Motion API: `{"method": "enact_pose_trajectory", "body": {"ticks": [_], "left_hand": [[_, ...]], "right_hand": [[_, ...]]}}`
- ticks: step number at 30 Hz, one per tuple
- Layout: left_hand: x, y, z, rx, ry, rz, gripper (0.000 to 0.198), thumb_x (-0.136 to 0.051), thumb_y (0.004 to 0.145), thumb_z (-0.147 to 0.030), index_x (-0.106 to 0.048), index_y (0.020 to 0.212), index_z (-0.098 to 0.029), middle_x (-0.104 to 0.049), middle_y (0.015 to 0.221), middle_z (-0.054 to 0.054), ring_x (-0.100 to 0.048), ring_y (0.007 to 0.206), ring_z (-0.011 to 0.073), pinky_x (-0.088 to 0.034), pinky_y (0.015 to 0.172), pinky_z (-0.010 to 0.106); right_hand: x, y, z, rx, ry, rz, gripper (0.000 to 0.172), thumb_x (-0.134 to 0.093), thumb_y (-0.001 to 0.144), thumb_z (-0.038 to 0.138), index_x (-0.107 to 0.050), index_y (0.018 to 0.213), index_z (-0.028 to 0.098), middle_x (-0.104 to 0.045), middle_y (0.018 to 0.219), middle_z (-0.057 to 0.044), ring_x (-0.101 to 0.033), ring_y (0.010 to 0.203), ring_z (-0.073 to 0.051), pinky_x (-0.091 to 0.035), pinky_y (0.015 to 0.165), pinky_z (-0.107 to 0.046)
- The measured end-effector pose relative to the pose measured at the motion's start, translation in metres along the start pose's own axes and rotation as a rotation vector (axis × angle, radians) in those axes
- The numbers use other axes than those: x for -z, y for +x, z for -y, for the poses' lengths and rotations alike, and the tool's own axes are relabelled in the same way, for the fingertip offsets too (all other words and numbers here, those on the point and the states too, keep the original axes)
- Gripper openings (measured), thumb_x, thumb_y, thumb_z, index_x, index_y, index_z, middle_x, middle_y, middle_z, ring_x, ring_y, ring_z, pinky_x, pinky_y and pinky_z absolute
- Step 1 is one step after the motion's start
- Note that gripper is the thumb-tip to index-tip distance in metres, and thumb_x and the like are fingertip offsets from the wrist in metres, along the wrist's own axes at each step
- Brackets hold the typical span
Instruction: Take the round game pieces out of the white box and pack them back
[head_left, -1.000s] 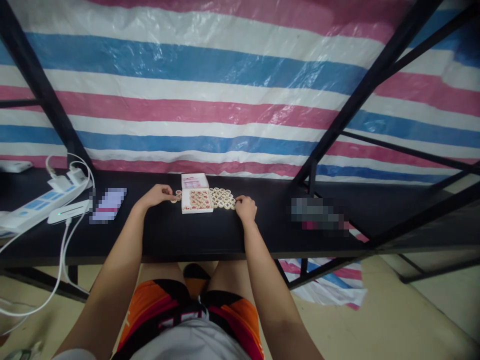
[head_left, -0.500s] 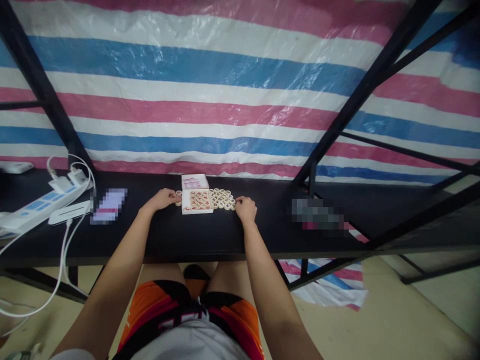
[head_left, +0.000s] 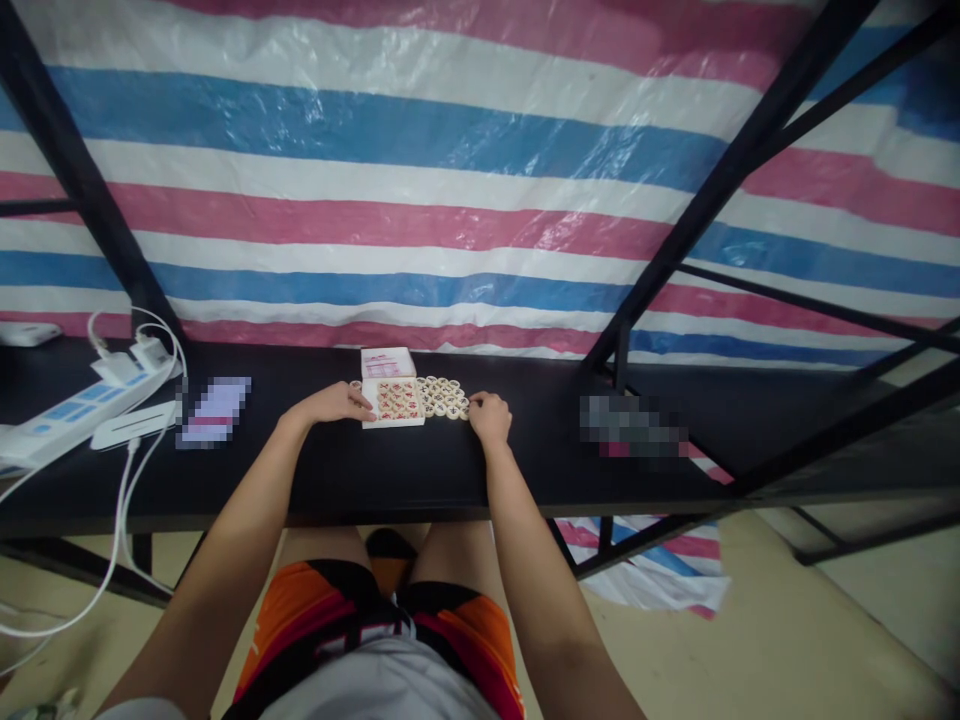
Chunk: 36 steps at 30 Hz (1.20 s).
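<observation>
Between the hands, a small white box (head_left: 394,402) of red-marked discs sits on the black surface (head_left: 390,465). The left hand (head_left: 330,403) lies flat, its fingertips touching the box. The right hand (head_left: 489,416) is curled against the loose discs (head_left: 444,396); whether it pinches one is unclear. A careless nudge could scatter them.

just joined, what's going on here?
A seated person is at a black table. The left hand touches the left side of a small white box of red-marked round pieces; the curled right hand sits at the right edge of loose pieces beside it. The lid lies behind the box. Too small to tell if either hand grips a piece.
</observation>
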<state>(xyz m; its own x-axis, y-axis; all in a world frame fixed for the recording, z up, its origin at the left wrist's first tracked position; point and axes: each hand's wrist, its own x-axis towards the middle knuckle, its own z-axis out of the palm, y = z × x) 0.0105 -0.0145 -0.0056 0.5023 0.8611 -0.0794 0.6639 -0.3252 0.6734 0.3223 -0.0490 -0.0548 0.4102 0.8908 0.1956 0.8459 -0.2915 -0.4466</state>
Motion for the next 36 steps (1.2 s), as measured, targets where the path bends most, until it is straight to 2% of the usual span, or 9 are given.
{"method": "enact_pose_trajectory", "body": {"ticks": [5,14,20,25,31,36], "left_hand": [[-0.003,-0.001,-0.008,0.012,0.092,0.075,0.04,-0.073,0.058,-0.046,-0.077,0.088,-0.02,-0.059,0.056,-0.003,-0.054,0.061,0.0163,-0.037,0.06,0.025],[-0.006,0.003,-0.001,-0.027,0.005,0.052,0.038,-0.074,0.056,-0.045,-0.072,0.083,-0.018,-0.042,0.048,-0.006,-0.044,0.052,0.0133,-0.03,0.051,0.026],[-0.005,0.001,-0.006,-0.046,-0.103,0.021,0.034,-0.071,0.06,-0.047,-0.07,0.075,-0.017,-0.047,0.053,-0.004,-0.042,0.053,0.011,-0.029,0.052,0.025],[0.01,-0.01,-0.004,0.015,-0.233,-0.024,0.039,-0.068,0.065,-0.051,-0.07,0.081,-0.014,-0.059,0.064,-0.001,-0.039,0.053,0.0089,-0.027,0.05,0.023],[0.019,-0.013,0.018,0.153,-0.176,0.064,0.036,-0.073,0.058,-0.049,-0.072,0.075,-0.017,-0.061,0.062,-0.001,-0.04,0.053,0.0092,-0.025,0.048,0.022],[0.013,-0.009,0.017,0.165,-0.15,0.072,0.031,-0.074,0.055,-0.044,-0.066,0.063,-0.016,-0.058,0.054,-0.002,-0.046,0.05,0.0096,-0.031,0.048,0.022]], "right_hand": [[0.0,0.0,-0.001,0.001,0.011,-0.007,0.026,-0.048,0.085,0.022,-0.071,0.097,0.023,-0.064,0.104,-0.008,-0.057,0.098,-0.021,-0.042,0.084,-0.03],[0.0,0.001,-0.001,-0.003,0.011,0.001,0.025,-0.049,0.085,0.024,-0.071,0.097,0.023,-0.064,0.105,-0.008,-0.058,0.098,-0.021,-0.042,0.084,-0.03],[-0.001,0.002,-0.001,-0.01,0.008,0.008,0.025,-0.049,0.085,0.024,-0.071,0.098,0.023,-0.065,0.103,-0.007,-0.057,0.098,-0.02,-0.042,0.085,-0.029],[-0.001,0.002,-0.001,-0.004,0.007,-0.001,0.025,-0.049,0.085,0.024,-0.071,0.098,0.023,-0.065,0.104,-0.008,-0.058,0.097,-0.02,-0.042,0.084,-0.03],[0.0,0.001,-0.001,-0.001,0.01,0.0,0.025,-0.049,0.085,0.024,-0.071,0.097,0.024,-0.065,0.104,-0.007,-0.058,0.098,-0.021,-0.043,0.083,-0.031],[-0.001,0.001,-0.001,0.001,0.015,-0.005,0.025,-0.049,0.085,0.023,-0.07,0.097,0.024,-0.065,0.104,-0.007,-0.058,0.098,-0.021,-0.042,0.082,-0.03]]}}
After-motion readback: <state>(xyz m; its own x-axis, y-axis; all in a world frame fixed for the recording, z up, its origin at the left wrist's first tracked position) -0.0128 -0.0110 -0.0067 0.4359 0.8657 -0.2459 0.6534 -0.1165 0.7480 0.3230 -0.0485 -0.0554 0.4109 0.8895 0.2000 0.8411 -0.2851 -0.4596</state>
